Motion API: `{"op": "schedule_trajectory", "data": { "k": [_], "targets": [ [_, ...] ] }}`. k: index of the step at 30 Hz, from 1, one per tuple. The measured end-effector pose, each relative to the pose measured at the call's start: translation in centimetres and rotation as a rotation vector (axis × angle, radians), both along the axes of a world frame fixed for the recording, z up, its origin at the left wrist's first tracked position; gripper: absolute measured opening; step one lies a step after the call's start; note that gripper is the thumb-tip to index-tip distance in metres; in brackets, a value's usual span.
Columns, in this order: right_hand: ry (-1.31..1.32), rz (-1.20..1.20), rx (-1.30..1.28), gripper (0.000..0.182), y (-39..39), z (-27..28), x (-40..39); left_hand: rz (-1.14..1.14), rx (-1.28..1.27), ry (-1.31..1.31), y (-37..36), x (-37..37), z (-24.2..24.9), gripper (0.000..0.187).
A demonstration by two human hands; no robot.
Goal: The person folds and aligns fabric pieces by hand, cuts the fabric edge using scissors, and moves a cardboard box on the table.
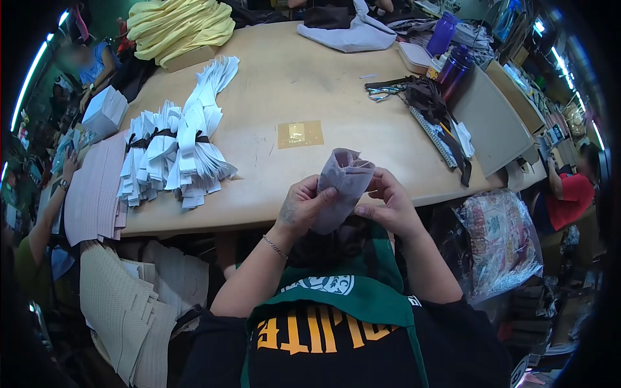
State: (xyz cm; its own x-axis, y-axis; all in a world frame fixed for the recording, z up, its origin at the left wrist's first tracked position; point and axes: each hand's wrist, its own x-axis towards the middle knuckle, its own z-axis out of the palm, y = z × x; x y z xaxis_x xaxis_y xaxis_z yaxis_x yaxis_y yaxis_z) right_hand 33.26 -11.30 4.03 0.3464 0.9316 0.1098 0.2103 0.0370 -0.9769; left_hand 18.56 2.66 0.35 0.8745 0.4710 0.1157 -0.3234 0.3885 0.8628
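A folded bundle of thin greyish-white material (344, 187) is held up over the table's front edge, its layered end pointing up and away. My left hand (303, 205) is wrapped round its left side, thumb across the front. At its right side is my right hand (387, 202), its thumb and fingers bent close to the bundle's edge; whether they grip it is hard to tell. Beyond the hands, a flat tan square (309, 134) with a shiny clear patch lies on the table (259, 90).
Banded white strips (194, 139) and pink sheets (97, 187) lie left. Yellow cloth (181, 26) is at the back left. Scissors (386, 90), dark straps (427, 97) and a purple bottle (455, 71) are at right. Other people sit at both sides.
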Motion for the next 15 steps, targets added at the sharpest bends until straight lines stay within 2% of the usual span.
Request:
{"op": "schedule_trajectory", "data": {
  "k": [2, 5, 8, 11, 15],
  "targets": [
    [-0.132, -0.057, -0.030, 0.079, -0.4, -0.1, -0.6, 0.008, 0.057, -0.028, -0.2, -0.5, -0.3, 0.023],
    [-0.246, -0.025, 0.085, 0.083, -0.9, 0.5, -1.6, 0.022, 0.088, -0.058, -1.2, -1.1, -0.3, 0.022],
    [-0.223, -0.159, 0.240, 0.085, -1.2, 0.7, -2.5, 0.054, 0.132, -0.074, -1.9, -1.4, -0.1, 0.021],
    [-0.188, -0.172, 0.338, 0.086, -0.8, 2.3, -3.7, 0.068, 0.182, -0.068, -2.2, -1.4, 0.1, 0.020],
    [-0.173, -0.271, 0.273, 0.074, -0.3, 2.2, -4.3, 0.061, 0.187, -0.056, -2.6, -1.4, 0.4, 0.020]
  ]
}}
